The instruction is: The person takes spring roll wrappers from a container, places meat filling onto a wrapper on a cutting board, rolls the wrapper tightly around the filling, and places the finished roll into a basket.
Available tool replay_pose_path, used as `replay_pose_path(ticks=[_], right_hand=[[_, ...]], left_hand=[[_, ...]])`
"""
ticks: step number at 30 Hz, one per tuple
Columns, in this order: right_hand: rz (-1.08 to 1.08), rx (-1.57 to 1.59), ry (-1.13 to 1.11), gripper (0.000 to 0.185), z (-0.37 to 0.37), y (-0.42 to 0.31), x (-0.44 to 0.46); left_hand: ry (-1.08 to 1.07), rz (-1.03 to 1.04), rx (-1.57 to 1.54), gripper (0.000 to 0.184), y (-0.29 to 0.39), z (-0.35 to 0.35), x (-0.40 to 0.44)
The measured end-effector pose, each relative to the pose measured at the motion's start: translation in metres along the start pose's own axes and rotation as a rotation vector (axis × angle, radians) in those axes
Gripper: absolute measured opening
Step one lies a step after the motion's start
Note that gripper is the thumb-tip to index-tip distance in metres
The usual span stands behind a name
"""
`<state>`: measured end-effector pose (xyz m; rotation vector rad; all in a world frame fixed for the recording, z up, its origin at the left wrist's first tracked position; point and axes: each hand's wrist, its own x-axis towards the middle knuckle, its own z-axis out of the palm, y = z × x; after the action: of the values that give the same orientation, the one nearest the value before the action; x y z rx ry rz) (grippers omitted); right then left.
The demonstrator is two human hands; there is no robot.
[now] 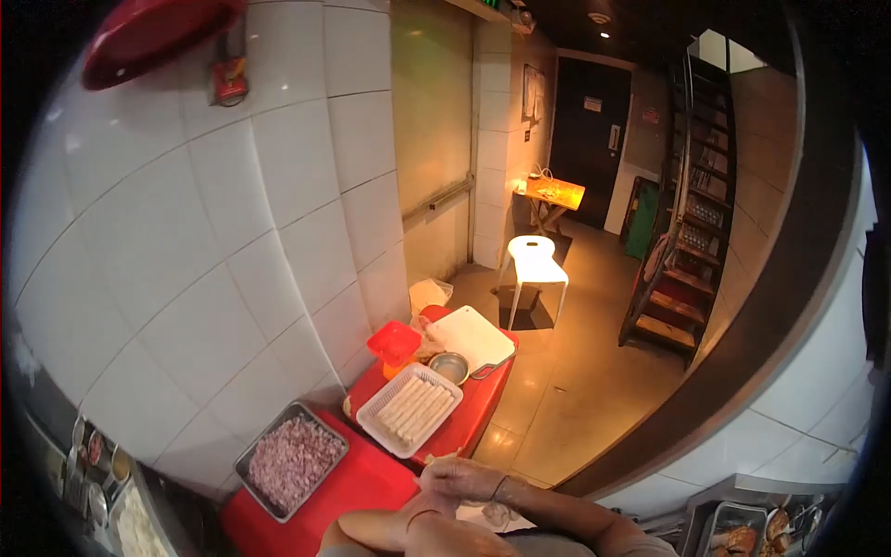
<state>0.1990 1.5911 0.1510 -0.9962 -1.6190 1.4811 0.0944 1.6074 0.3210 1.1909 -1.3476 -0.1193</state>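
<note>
My right hand [467, 481] reaches in from the right, its fingers curled over against my left hand [432, 504]. A thin dark band circles my right wrist. The left fingers are hidden behind the right hand. A thin, pale edge shows at the top of the hands, and what it belongs to is unclear. Crumpled clear plastic [501, 513] shows just below my right wrist. Beyond the hands, a white plastic basket [369, 420] holds several pale rolls [414, 408] side by side. To the left, a metal tray [243, 467] is full of chopped purple-white pieces [293, 461].
Red tables [367, 487] carry the tray and basket, with a red container [394, 343], a metal bowl [449, 368] and a white cutting board [473, 336] behind. A white stool [536, 262] and stairs [682, 278] stand farther off. Food trays [738, 531] sit lower right.
</note>
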Motion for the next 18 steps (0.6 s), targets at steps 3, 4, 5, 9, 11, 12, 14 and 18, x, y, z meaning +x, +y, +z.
replay_pose_path(ticks=[3,4,5,9,11,12,14,18], right_hand=[[0.152,0.151,0.29,0.04,-0.055,0.025,0.032],[0.157,0.433,0.249,0.038,-0.069,0.025,0.034],[0.156,0.715,0.203,0.037,-0.078,0.025,0.031],[0.087,0.266,0.038,0.032,-0.156,0.012,0.022],[0.052,0.083,0.133,0.033,-0.192,0.024,0.013],[0.044,-0.029,0.175,0.033,-0.214,0.037,0.011],[0.014,-0.277,0.234,0.034,-0.275,0.051,0.01],[0.399,0.117,0.613,0.027,-0.375,0.093,-0.017]], left_hand=[[-0.04,0.02,-0.012,0.05,0.003,-0.066,-0.017],[-0.048,0.026,-0.015,0.05,0.002,-0.089,-0.02],[-0.062,0.028,-0.017,0.05,0.0,-0.109,-0.024],[-0.078,0.017,-0.003,0.049,-0.03,-0.187,-0.036],[-0.058,0.027,0.018,0.048,-0.047,-0.221,-0.043],[-0.038,0.026,0.035,0.048,-0.059,-0.235,-0.045],[0.043,0.005,0.104,0.047,-0.077,-0.271,-0.054],[0.353,-0.13,0.372,0.046,-0.102,-0.335,-0.085]])
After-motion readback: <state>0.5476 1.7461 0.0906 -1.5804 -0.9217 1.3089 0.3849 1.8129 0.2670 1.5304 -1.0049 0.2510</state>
